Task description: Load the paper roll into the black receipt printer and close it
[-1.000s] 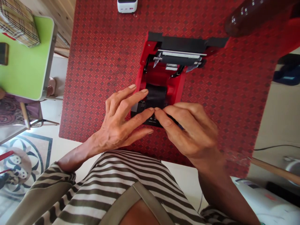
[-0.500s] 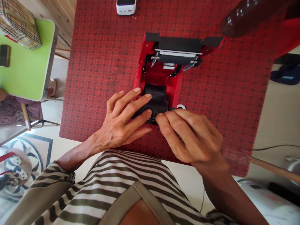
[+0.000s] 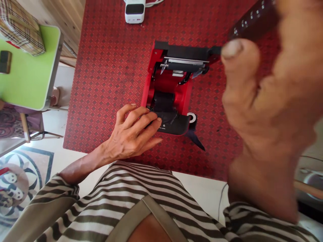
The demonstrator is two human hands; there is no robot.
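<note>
A red and black machine (image 3: 186,101) stands with its lid raised, a roller and metal bar inside it; it looks like a small printer. Black film (image 3: 163,101) lies in its red bay and reaches onto the black front edge (image 3: 178,126). On that edge and the film's near end rest the spread fingertips of my left hand (image 3: 130,132), flat and open. My right hand (image 3: 272,84) is up close to the camera, blurred, with its thumb apart from the other fingers. Their tips are cut off by the frame, and I see nothing held.
A white ring (image 3: 191,117) and a dark loose strip (image 3: 195,138) lie at the machine's right front. A white device with a dark display (image 3: 134,10) and cable sits at the back. A dark glossy object (image 3: 254,22) is behind my right hand. Left stands a green table (image 3: 27,84).
My right hand has left the film at the machine's front and risen up and right towards the camera. My left fingers have drawn back slightly over the front edge.
</note>
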